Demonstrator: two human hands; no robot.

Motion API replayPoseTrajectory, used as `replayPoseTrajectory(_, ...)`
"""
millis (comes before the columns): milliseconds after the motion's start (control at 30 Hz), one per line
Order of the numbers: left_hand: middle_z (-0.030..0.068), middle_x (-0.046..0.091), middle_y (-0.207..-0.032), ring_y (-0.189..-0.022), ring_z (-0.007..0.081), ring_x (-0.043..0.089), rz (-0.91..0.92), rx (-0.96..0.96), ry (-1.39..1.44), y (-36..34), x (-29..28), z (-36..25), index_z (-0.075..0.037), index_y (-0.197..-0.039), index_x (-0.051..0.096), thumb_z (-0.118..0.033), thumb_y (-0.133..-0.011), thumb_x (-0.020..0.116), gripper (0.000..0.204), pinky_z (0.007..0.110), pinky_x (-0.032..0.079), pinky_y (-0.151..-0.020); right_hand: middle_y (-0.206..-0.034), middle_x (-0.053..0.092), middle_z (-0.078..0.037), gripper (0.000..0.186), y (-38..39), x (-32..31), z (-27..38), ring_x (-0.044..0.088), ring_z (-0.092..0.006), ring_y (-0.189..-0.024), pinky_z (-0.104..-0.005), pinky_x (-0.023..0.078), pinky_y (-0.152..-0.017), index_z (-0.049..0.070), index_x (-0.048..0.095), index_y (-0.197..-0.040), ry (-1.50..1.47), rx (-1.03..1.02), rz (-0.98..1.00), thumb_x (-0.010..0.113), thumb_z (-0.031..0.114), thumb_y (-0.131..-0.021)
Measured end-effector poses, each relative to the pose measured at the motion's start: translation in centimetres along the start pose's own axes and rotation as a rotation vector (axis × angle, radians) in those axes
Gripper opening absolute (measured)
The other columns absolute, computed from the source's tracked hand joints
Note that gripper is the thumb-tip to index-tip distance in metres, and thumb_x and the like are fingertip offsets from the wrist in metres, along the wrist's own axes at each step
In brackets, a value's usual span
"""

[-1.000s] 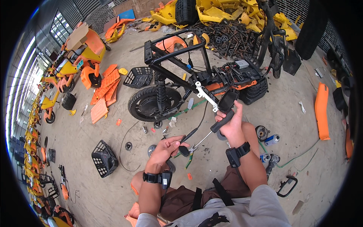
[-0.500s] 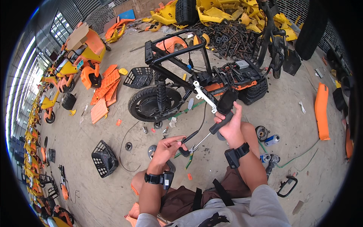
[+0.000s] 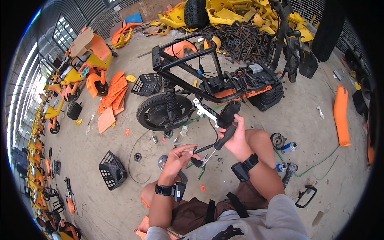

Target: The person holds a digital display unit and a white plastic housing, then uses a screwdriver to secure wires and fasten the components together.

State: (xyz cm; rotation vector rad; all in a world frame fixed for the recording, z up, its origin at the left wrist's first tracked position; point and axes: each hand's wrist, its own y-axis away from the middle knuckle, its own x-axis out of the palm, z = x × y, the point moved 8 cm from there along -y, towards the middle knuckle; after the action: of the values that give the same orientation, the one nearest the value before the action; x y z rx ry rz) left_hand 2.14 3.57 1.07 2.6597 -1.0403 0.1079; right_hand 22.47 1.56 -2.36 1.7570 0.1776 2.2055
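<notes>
My right hand (image 3: 237, 141) is closed around the dark handle of a screwdriver (image 3: 226, 137), its shaft slanting down and left. The same hand also carries a black rounded part (image 3: 228, 114) with a white bracket (image 3: 205, 110) on it. My left hand (image 3: 176, 161) pinches a black cable (image 3: 205, 148) that runs up toward this part. By its fingertips, a small black piece (image 3: 196, 161) touches or nearly touches the screwdriver's tip; I cannot tell which. Beyond both hands stands a stripped black scooter frame (image 3: 185, 87) with its rear wheel (image 3: 164, 112).
A black basket (image 3: 112, 170) lies to the left, another (image 3: 147, 83) behind the wheel. Spray cans (image 3: 289, 148) and a power tool (image 3: 289, 173) are at my right. Orange panels (image 3: 113, 94), yellow covers (image 3: 226, 14) and a long orange panel (image 3: 341, 116) lie farther off.
My right hand has shifted left and slightly down, bringing the screwdriver and bracketed part closer to my left hand. The screwdriver now stands steeper. My left hand stays nearly in place.
</notes>
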Motion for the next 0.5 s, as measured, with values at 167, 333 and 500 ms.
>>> replayPoseTrajectory(167, 0.0157, 0.071, -0.087, -0.046, 0.0006, 0.025, 0.002, -0.054, 0.05, 0.0, 0.0, 0.5, -0.002, -0.12, 0.06, -0.007, -0.097, 0.053, 0.025, 0.019, 0.019, -0.041, -0.078, 0.057, 0.001, 0.036, 0.2, 0.4, -0.9, 0.044, -0.0119, -0.057, -0.0262, 0.036, -0.052, 0.012, 0.06, -0.09, -0.061, 0.015, 0.019, 0.061, 0.047, -0.082)
replayPoseTrajectory(333, 0.016, 0.071, -0.092, -0.046, 0.0007, 0.024, 0.043, -0.08, 0.06, 0.2, 0.7, 0.2, -0.003, -0.127, 0.053, -0.01, -0.098, 0.052, 0.03, 0.019, 0.02, -0.042, -0.078, 0.058, 0.001, 0.037, 0.4, 0.8, -0.4, 0.042, -0.0102, -0.054, -0.0249, 0.035, -0.052, 0.011, 0.061, -0.093, -0.082, -0.009, 0.026, 0.061, 0.046, -0.082)
replayPoseTrajectory(500, 0.0102, 0.072, -0.101, -0.051, 0.0026, 0.034, 0.077, -0.098, -0.005, 0.1, 0.7, 1.0, 0.001, -0.125, 0.052, -0.014, -0.098, 0.055, 0.031, 0.019, 0.029, -0.046, -0.076, 0.056, 0.001, 0.037, 0.4, 1.2, -0.4, 0.042, -0.0103, -0.054, -0.0253, 0.035, -0.051, 0.011, 0.06, -0.092, -0.049, -0.026, 0.044, 0.06, 0.047, -0.082)
